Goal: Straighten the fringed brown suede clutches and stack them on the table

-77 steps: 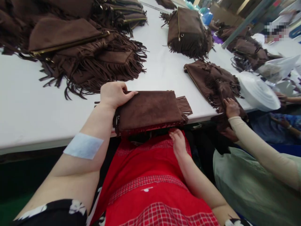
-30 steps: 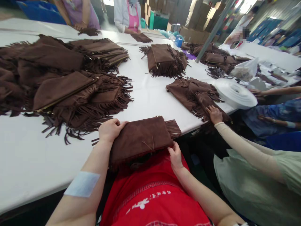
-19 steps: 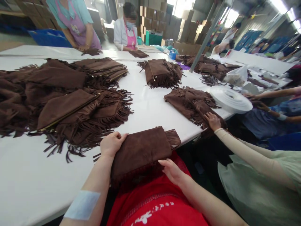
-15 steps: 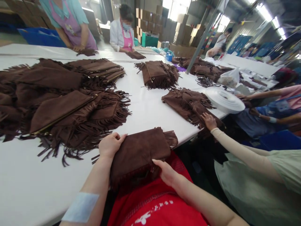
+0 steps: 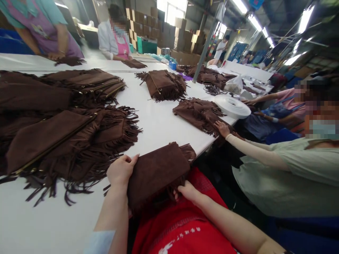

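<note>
A dark brown fringed bag (image 5: 159, 173) lies at the table's near edge against my red apron (image 5: 182, 225), its plain side facing up. My left hand (image 5: 120, 173) grips the bag's left end, thumb on top and the other fingers hidden from sight. At the lower edge my right hand (image 5: 186, 192) is closed with its fingertips curled among the fringe strands hanging there. What exactly those fingertips pinch is partly hidden. Left of my left hand spreads a large pile of brown fringed bags (image 5: 66, 137) with brass-coloured zippers.
More fringed bags (image 5: 164, 84) are stacked mid-table and near the right edge (image 5: 201, 113). A white roll of material (image 5: 231, 106) lies beyond them. A metal pole (image 5: 205, 46) rises from the table. At right, a co-worker's hand (image 5: 222, 128) touches the bags; other people stand across.
My right hand has moved down from the bag's face to the fringe at its lower edge. My left hand keeps its hold. The camera view has turned to the right.
</note>
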`<state>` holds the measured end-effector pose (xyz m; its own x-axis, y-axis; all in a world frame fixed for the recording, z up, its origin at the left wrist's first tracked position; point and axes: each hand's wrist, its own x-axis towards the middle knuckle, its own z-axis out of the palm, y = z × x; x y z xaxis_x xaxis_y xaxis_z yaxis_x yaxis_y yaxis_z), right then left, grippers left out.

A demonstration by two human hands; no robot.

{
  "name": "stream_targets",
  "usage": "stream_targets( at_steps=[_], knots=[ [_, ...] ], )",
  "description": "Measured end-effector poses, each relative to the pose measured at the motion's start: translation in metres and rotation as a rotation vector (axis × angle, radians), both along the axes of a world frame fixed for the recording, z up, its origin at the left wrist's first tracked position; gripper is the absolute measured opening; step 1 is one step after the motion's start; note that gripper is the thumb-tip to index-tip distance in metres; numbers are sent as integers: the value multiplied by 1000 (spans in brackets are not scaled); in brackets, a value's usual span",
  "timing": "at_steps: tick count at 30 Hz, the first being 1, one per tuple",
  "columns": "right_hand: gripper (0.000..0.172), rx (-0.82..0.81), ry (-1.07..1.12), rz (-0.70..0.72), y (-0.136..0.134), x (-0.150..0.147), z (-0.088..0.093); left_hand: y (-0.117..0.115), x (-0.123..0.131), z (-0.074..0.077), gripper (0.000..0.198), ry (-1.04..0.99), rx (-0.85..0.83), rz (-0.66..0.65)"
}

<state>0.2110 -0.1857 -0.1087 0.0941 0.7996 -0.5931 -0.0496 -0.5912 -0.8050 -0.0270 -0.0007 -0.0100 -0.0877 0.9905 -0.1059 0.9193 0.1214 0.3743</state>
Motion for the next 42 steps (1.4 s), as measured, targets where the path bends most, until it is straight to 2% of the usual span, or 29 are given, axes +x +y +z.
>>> stream_targets(
  at_steps=[4,7,12,15,18,20,24,27,29,31,33,34,37,39,42],
  knots=[
    [15,-68,-71,6,-9,-3,-10,3,-4,-3,57,-4,1,14],
    [16,-106,-156,7,-17,9,-18,5,-5,-3,57,2,-2,16],
    [8,-36,-350,-33,-29,62,-18,6,-4,1,57,-4,-19,0],
    [19,2,-405,10,-30,90,-16,5,-3,2,56,-5,-10,11],
    [32,5,-407,64,-21,106,-19,5,-2,1,55,0,-15,25],
    [34,29,-393,85,-7,113,-19,4,-2,1,55,2,-9,22],
    [37,103,-273,144,23,127,-7,2,-2,3,55,11,-3,15],
    [46,119,-175,184,27,134,8,1,-1,5,56,18,-3,19],
    [48,84,-196,206,21,136,11,0,0,5,56,25,0,21],
    [43,33,-280,224,15,134,7,1,1,5,55,36,-1,25],
    [30,8,-371,219,10,129,0,1,2,6,55,43,-7,31],
    [30,8,-425,200,9,126,-3,2,3,6,54,45,-10,37],
    [59,27,-541,130,10,116,-5,3,4,6,54,46,-17,59],
    [54,83,-396,89,12,106,4,2,4,7,54,52,-20,67],
    [45,236,140,80,15,84,25,2,4,8,53,58,-19,70]
  ],
)
